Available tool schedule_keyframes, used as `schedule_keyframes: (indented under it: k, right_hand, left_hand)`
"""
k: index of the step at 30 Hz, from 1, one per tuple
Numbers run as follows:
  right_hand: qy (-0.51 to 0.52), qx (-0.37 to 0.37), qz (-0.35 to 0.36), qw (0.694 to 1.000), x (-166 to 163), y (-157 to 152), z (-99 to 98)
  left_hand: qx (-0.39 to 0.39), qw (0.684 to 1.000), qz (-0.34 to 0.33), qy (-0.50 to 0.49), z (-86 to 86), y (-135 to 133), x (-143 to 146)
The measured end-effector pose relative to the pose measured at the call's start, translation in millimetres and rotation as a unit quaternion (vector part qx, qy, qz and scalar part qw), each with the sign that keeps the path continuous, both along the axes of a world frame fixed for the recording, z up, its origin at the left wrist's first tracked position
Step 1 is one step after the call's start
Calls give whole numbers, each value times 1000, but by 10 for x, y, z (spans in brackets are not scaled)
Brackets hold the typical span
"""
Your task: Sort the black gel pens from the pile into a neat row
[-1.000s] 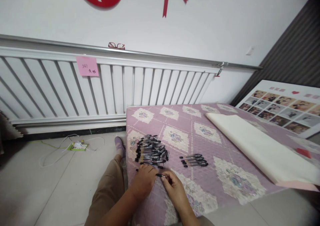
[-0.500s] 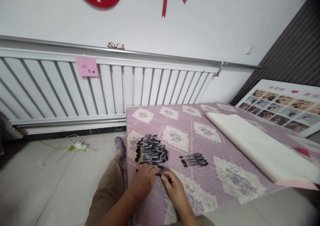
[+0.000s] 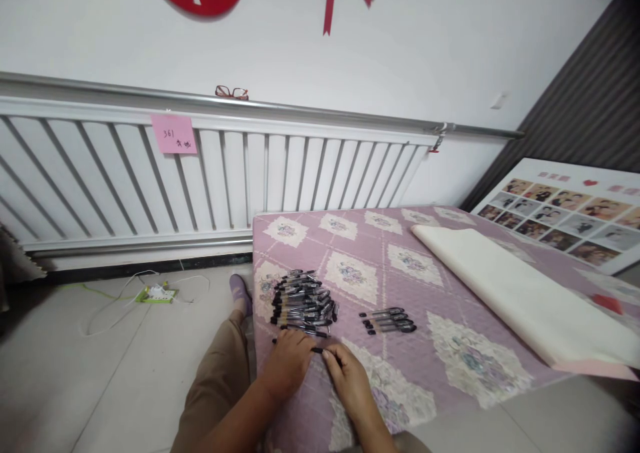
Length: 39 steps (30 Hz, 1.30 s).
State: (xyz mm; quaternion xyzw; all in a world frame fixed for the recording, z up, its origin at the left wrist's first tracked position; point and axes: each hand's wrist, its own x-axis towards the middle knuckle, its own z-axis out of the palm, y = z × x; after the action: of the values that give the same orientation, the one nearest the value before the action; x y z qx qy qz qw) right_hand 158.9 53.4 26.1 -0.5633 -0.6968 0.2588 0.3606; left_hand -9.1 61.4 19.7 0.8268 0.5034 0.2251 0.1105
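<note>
A black pen [image 3: 317,350] spans the small gap between my two hands, over the near left part of the quilted cover. My left hand [image 3: 291,361] is closed around it, hiding most of its length. On its right end, the thumb and fingers of my right hand [image 3: 349,375] are pinched. Just beyond my left hand lies a heap of black-and-clear pens [image 3: 301,301], packed side by side. To the right, apart from the heap, rests a small row of similar pens [image 3: 389,321].
The pens lie on a purple floral quilted cover [image 3: 360,236]. A large cream roll or folded sheet [image 3: 520,293] lies across its right side. Behind stands a white radiator [image 3: 280,166] with glasses [image 3: 231,93] above it. A power strip [image 3: 157,295] with cables sits on the floor.
</note>
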Motion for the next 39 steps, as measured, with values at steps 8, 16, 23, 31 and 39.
schedule_keyframes:
  k: [8,16,23,31,39]
  right_hand:
    - [6,-2,6,1000,6,5,-35]
    - [26,5,-3,1000,14,3,-44]
    - [3,2,-12,1000,-5,3,-13]
    - [-1,5,-20,1000,1,10,-62]
    - [71,-12,-12,997,24,20,-24]
  left_hand:
    - [3,1000,1,12,-23,6,-1]
    - [3,1000,-3,0,-6,-3,5]
    - [8,1000,-2,-5,-57,14,6]
    - [0,1000,-1,20,-57,27,10]
    - [12,1000,27,5,-17,4,7]
